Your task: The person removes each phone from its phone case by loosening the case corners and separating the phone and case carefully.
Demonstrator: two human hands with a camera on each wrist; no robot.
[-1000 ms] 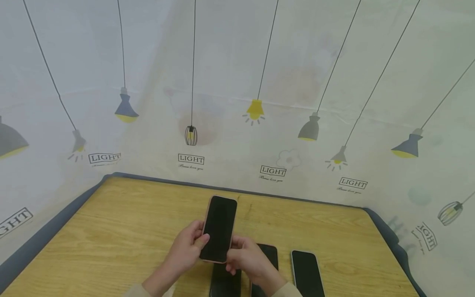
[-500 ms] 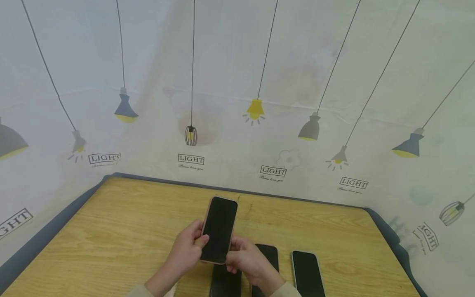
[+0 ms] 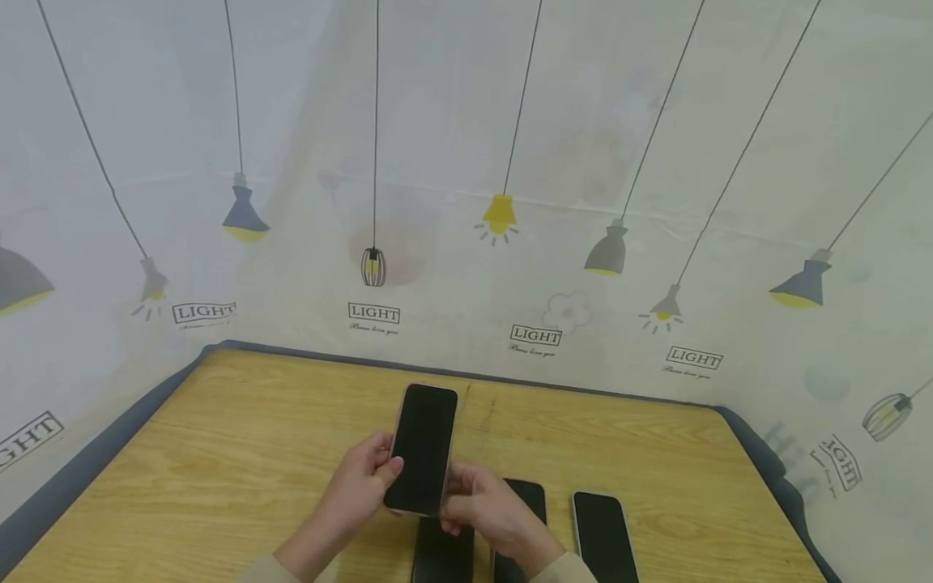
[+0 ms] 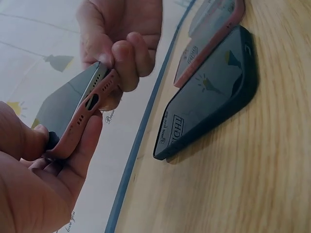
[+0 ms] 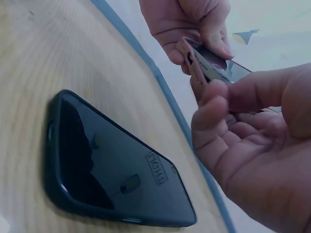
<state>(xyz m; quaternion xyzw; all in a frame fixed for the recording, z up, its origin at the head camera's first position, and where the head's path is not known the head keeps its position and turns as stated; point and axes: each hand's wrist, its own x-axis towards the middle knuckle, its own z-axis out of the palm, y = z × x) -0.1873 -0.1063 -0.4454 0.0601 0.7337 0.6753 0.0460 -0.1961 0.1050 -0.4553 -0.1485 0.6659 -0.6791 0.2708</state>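
Note:
A dark-screened phone (image 3: 424, 445) is held up over the wooden table, tilted. Along its bottom edge a pink phone case (image 4: 90, 104) stands off from the phone body, leaving a gap, as the left wrist view shows. My left hand (image 3: 359, 479) grips the phone's left side, thumb on the screen edge and fingers behind. With thumb and fingers my right hand (image 3: 483, 506) pinches the lower right corner, at the case's edge. The right wrist view shows this right hand (image 5: 252, 136) close up at the case, its fingertips partly covering that corner.
Below the hands lies a black phone (image 3: 445, 555) on the table (image 3: 219, 461). To its right are a second dark phone (image 3: 530, 498), partly under the right forearm, and a silver-edged phone (image 3: 603, 530). A lamp-printed cloth (image 3: 452, 162) hangs behind the table.
The phone has shifted slightly left in the head view, both hands with it, and its pink left edge shows less than before. The phones on the table have stayed put.

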